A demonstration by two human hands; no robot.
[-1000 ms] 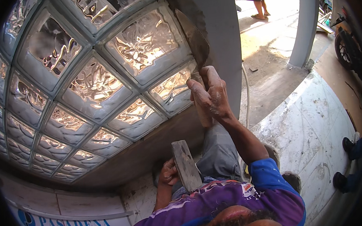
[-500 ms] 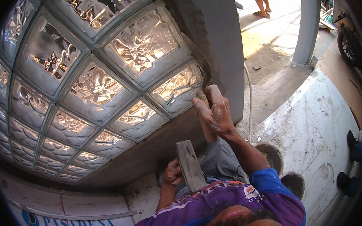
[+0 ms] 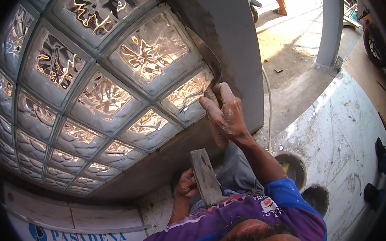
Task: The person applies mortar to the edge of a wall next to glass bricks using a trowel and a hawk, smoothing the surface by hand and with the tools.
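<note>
My right hand is closed round the wooden handle of a trowel. Its thin blade reaches up along the right border of a glass block wall, beside grey mortar. Whether the whole blade touches the mortar cannot be made out. Lower down, close to my body, my left hand grips a grey, smeared flat board by its left side. The board stands tilted, and my left fingers are partly hidden behind it.
Two buckets stand on the dirty white floor at my right. A pale hose runs down beside the grey wall edge. A post, a motorcycle wheel and other people's feet are farther right.
My right hand has shifted slightly upward and left with the trowel along the wall's border. My left hand and board stay nearly in place. The person in the background has moved a little.
</note>
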